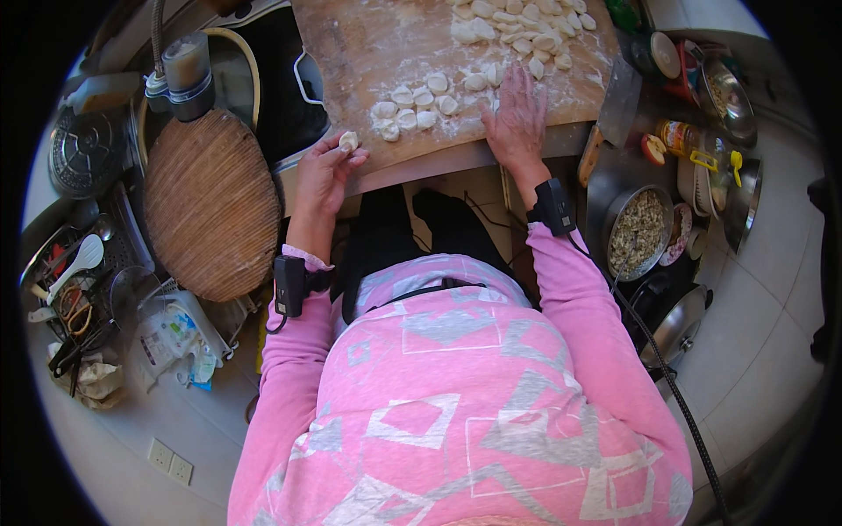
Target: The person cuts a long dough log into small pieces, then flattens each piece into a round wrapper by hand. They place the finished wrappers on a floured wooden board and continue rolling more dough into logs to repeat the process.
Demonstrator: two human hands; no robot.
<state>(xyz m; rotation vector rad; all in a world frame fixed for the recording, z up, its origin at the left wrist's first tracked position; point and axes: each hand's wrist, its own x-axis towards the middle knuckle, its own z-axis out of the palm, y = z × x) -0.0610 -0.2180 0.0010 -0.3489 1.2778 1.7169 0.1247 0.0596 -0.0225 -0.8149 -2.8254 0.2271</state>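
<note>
My left hand (321, 180) is at the near left edge of the floured wooden board (373, 53), a small piece of white dough (349, 140) pinched at its fingertips. Flat on the board near its front edge, my right hand (516, 127) has its fingers stretched out and pointing away. Whether anything lies under that palm is hidden. Between the hands sits a cluster of small round dough pieces (404, 118). More dough pieces (531, 24) are heaped at the far right of the board, beyond my right fingertips.
A cleaver (620, 101) with a wooden handle lies along the board's right edge. Beyond it stand a metal bowl of chopped filling (638, 230), a cut apple (652, 149) and a jar (676, 137). At left are a round wooden chopping board (213, 206) and a utensil rack (88, 254).
</note>
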